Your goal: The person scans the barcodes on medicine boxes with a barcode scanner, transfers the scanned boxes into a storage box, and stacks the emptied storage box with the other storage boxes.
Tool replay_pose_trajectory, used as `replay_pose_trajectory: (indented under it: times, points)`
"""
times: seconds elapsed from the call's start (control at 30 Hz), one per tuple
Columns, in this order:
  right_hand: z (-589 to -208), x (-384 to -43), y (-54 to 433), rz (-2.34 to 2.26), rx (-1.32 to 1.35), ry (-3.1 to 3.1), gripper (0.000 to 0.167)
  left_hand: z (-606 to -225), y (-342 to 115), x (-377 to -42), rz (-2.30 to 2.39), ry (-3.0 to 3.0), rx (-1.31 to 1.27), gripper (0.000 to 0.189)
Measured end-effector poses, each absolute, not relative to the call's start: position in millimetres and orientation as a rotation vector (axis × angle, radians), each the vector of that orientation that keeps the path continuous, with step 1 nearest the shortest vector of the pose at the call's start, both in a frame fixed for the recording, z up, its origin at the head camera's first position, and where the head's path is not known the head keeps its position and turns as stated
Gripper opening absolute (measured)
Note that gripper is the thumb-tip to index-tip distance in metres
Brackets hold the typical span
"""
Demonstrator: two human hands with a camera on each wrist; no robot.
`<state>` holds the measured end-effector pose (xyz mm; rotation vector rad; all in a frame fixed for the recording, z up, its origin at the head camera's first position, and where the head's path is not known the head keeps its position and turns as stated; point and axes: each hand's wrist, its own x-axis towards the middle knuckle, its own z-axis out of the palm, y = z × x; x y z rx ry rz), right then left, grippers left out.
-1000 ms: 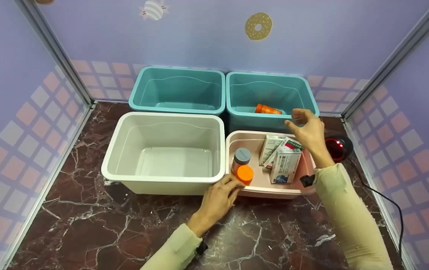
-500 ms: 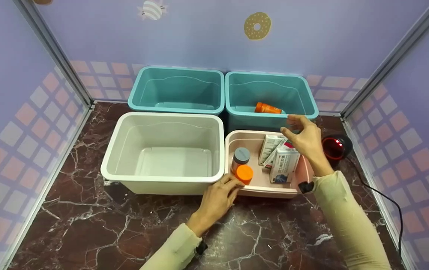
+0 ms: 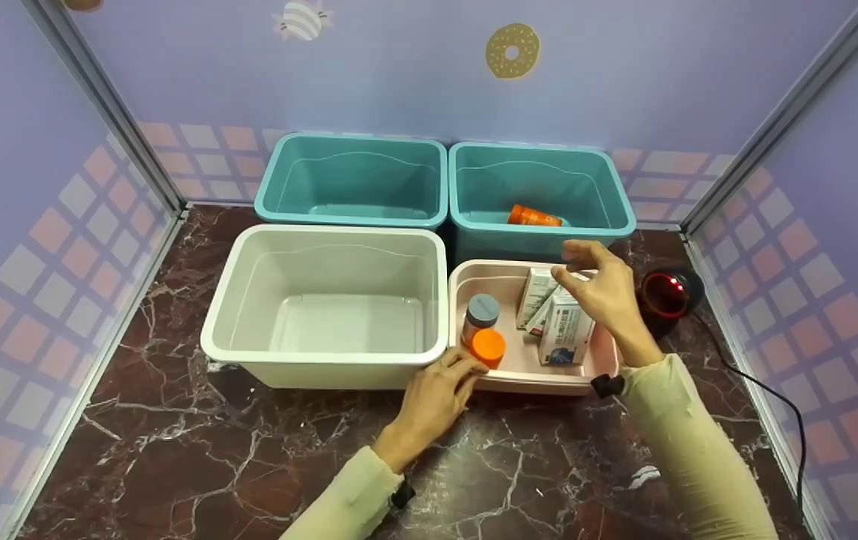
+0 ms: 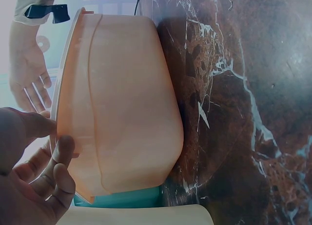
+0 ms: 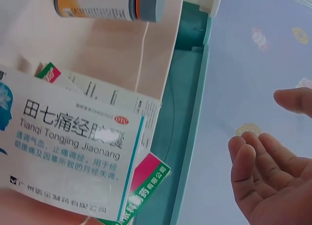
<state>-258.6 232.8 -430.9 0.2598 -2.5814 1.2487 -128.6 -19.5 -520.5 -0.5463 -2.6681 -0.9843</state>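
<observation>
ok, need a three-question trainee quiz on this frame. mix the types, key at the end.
1. True or false: the right hand is holding a white cardboard box.

2. In the head view, which bin has the orange cylindrical plastic bottle lying in it?
A) the left rectangular teal plastic bin
B) the right rectangular teal plastic bin
C) the off-white rectangular plastic bin

3. Which part of the pale pink rectangular plastic bin does the left hand pinch?

Key
1. False; the right wrist view shows its thumb and fingers apart, with nothing between them.
2. B
3. Its rim.
</observation>
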Motion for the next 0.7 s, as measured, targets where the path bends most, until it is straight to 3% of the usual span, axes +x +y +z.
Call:
replay_pose_trajectory:
  times: [0.7]
  points:
    - [-444, -233, 222, 1.279, 0.35, -2.632, 0.042, -522, -19, -129, -0.98, -2.662, -0.551, 0.015]
